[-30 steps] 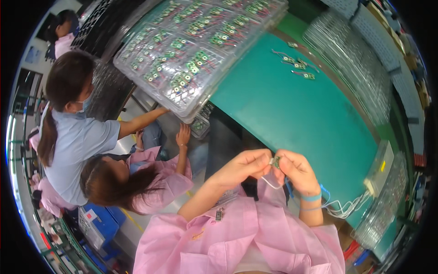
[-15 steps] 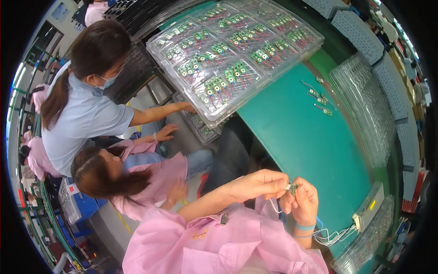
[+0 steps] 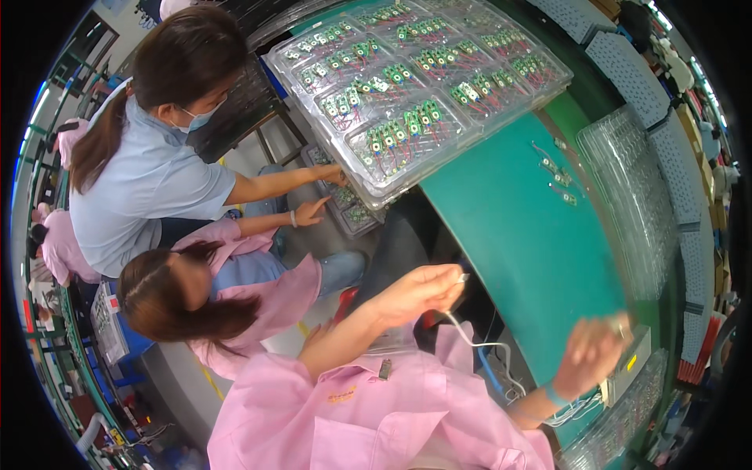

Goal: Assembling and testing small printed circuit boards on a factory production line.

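Note:
My left hand (image 3: pixel 423 294) is closed in a pinch on a small plug (image 3: pixel 463 277) with a metal tip, held up in front of my chest. A white cable (image 3: pixel 478 343) hangs from it in a loop toward the right. My right hand (image 3: pixel 591 352), with a blue wristband, is smeared by motion over the right side of the green table (image 3: pixel 509 211). A small circuit board (image 3: pixel 622 326) shows blurred at its fingertips. Ahead, a stack of clear plastic trays (image 3: pixel 368 176) holds many green circuit boards with red and blue wires.
Several loose boards (image 3: pixel 558 174) lie on the table's far right. A grey box (image 3: pixel 633 362) with white cables sits beside my right hand. Empty clear trays (image 3: pixel 630 196) line the right edge. Two people (image 3: pixel 157 188) work close at my left, hands near a lower tray (image 3: pixel 348 207).
My hands have come apart. The right has swung right toward the grey box with the board, away from the plug. My left keeps the plug and has shifted slightly left.

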A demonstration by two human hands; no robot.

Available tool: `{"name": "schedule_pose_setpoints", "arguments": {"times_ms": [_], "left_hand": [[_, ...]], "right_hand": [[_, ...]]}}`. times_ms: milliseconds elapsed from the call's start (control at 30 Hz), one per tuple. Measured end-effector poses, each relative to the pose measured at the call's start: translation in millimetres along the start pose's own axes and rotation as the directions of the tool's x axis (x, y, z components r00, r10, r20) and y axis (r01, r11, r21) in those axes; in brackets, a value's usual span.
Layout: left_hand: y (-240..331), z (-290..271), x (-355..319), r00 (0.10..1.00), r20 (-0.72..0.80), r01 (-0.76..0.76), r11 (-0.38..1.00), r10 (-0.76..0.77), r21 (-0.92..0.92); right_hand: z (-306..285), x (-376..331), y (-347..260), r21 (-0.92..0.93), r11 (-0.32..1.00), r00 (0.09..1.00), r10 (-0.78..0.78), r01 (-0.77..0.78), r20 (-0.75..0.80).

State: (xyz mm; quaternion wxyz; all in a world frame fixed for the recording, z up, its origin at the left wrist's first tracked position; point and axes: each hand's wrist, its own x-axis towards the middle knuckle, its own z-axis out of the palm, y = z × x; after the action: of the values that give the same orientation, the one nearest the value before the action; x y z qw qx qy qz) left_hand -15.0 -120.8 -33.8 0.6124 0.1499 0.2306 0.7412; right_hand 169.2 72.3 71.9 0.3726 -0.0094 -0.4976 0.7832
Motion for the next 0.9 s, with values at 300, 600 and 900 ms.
{"name": "schedule_pose_setpoints", "arguments": {"times_ms": [300, 600, 900], "left_hand": [[5, 36, 4, 0.986, -0.065, -0.124, 0.943, 0.151, 0.308], [3, 38, 5, 0.995, -0.055, -0.070, 0.957, 0.088, 0.281], [1, 40, 7, 0.903, -0.017, -0.236, 0.531, 0.428, 0.814]], "right_hand": [[-21, 4, 72, -0.949, -0.310, 0.992, 0.088, -0.064, -0.096], [-4, 4, 73, -0.990, -0.118, 0.996, -0.066, -0.073, -0.066], [35, -24, 86, -0.598, 0.695, 0.859, 0.512, -0.398, 0.023]]}}
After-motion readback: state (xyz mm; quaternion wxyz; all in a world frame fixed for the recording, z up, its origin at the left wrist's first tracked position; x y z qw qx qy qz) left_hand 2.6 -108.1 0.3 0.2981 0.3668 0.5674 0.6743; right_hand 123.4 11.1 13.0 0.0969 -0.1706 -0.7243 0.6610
